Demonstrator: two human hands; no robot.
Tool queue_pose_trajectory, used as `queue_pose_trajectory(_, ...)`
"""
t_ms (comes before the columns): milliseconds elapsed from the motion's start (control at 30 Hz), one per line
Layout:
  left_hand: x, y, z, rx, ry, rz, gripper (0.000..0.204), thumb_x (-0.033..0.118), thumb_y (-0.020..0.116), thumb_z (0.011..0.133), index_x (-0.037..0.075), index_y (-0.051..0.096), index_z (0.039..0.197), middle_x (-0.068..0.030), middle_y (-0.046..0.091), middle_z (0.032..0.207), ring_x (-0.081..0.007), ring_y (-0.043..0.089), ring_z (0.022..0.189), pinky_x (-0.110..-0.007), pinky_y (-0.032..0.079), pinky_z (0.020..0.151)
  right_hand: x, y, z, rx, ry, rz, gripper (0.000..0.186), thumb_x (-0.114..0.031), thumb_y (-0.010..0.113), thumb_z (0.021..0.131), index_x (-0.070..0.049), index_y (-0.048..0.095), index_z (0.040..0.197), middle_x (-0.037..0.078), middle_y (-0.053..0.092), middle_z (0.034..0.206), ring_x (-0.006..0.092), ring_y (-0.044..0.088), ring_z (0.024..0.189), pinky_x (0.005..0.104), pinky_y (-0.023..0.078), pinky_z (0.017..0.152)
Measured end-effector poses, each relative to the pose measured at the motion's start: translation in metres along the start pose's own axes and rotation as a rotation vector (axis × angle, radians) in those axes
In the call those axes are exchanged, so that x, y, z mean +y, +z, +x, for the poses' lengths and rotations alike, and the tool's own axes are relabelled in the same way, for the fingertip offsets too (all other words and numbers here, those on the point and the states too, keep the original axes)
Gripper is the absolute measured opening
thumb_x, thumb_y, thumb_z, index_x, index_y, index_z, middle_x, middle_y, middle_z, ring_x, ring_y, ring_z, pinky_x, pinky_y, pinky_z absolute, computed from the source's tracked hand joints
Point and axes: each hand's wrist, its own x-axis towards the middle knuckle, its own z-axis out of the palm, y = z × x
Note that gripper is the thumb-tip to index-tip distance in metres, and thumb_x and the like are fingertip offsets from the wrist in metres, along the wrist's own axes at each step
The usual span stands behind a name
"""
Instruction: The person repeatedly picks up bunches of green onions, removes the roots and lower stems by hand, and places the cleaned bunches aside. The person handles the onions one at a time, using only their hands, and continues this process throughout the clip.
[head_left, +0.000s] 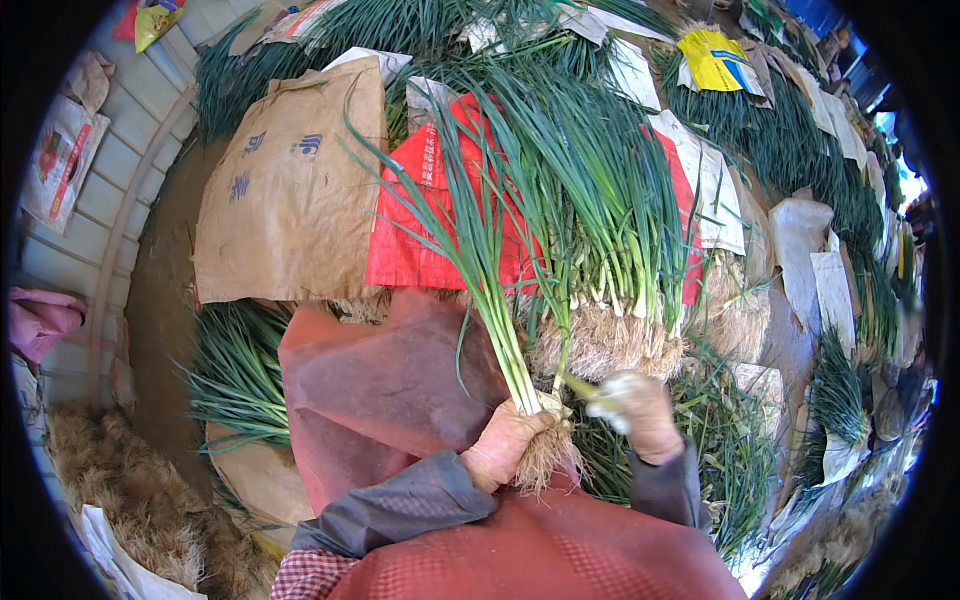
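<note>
My left hand [495, 447] is closed around the lower stems of a small bunch of green onions [499, 330], its roots hanging below the fist. The long leaves slant up and away to the left. Beside it, my right hand [645, 412] is smeared by motion, its fingers curled round the end of a yellowish-green onion leaf [585, 388]; pale patches on the fingers are too blurred to make out. Just beyond both hands lies a bigger pile of green onions [610, 220], roots toward me, on a red sack [395, 235].
A red cover [560, 545] lies over my lap. A brown sack [290, 190] covers onions at the left. Loose green leaves [725, 430] are heaped on my right. More onion rows [770, 150] with white and yellow sacks stretch to the far right. Dry roots [140, 500] lie near left.
</note>
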Motion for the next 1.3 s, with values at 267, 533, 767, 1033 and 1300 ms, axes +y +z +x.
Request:
queue_pose_trajectory(267, -0.006, -0.004, -0.002, -0.030, 0.062, -0.092, 0.025, 0.006, 0.058, 0.088, 0.004, 0.053, 0.112, -0.0097, 0.064, 0.099, -0.0134, 0.061, 0.076, -0.024, 0.051, 0.065, 0.067, -0.100, -0.083, -0.358, 0.679, -1.001, 0.025, -0.027, 0.063, 0.079, -0.002, 0.064, 0.076, 0.013, 0.066, 0.076, 0.0232, 0.065, 0.069, 0.0344, 0.051, 0.063)
queue_pose_trajectory(533, -0.002, 0.010, -0.007, 0.016, 0.067, -0.027, 0.022, 0.008, 0.060, 0.088, 0.008, 0.054, 0.108, -0.0056, 0.064, 0.093, -0.0077, 0.053, 0.059, -0.020, 0.045, 0.050, 0.001, 0.007, 0.038, 0.122, 0.017, -0.745, 0.047, -0.047, 0.053, 0.085, 0.000, 0.057, 0.089, 0.019, 0.062, 0.085, 0.0334, 0.061, 0.082, 0.0390, 0.047, 0.077)
queue_pose_trajectory(767, -0.011, -0.001, -0.004, 0.082, 0.135, 0.097, 0.016, 0.011, 0.064, 0.085, 0.007, 0.057, 0.100, 0.0004, 0.058, 0.078, -0.0086, 0.052, 0.058, -0.022, 0.043, 0.049, 0.012, 0.025, 0.088, -0.193, -0.213, -1.026, 0.046, -0.045, 0.047, 0.090, 0.000, 0.057, 0.095, 0.017, 0.061, 0.085, 0.0289, 0.061, 0.073, 0.0406, 0.050, 0.066)
queue_pose_trajectory(1033, -0.009, -0.005, -0.002, -0.004, 0.023, 0.080, 0.016, 0.002, 0.056, 0.088, 0.003, 0.056, 0.104, -0.0028, 0.061, 0.083, -0.0122, 0.057, 0.068, -0.025, 0.049, 0.059, 0.059, 0.030, 0.112, 0.137, 0.231, 0.048, 0.048, -0.037, 0.059, 0.088, 0.000, 0.052, 0.118, 0.015, 0.062, 0.098, 0.0203, 0.061, 0.093, 0.0292, 0.050, 0.082)
queue_pose_trajectory(1300, 0.018, -0.011, -0.020, -0.175, -0.157, -0.184, 0.040, 0.014, 0.051, 0.092, -0.001, 0.043, 0.128, -0.0179, 0.053, 0.122, -0.0310, 0.055, 0.110, -0.042, 0.048, 0.092, 0.090, 0.059, 0.183, -0.305, 0.190, -0.961, 0.039, -0.018, 0.058, 0.082, -0.003, 0.050, 0.118, 0.020, 0.064, 0.095, 0.0302, 0.063, 0.088, 0.0402, 0.050, 0.083)
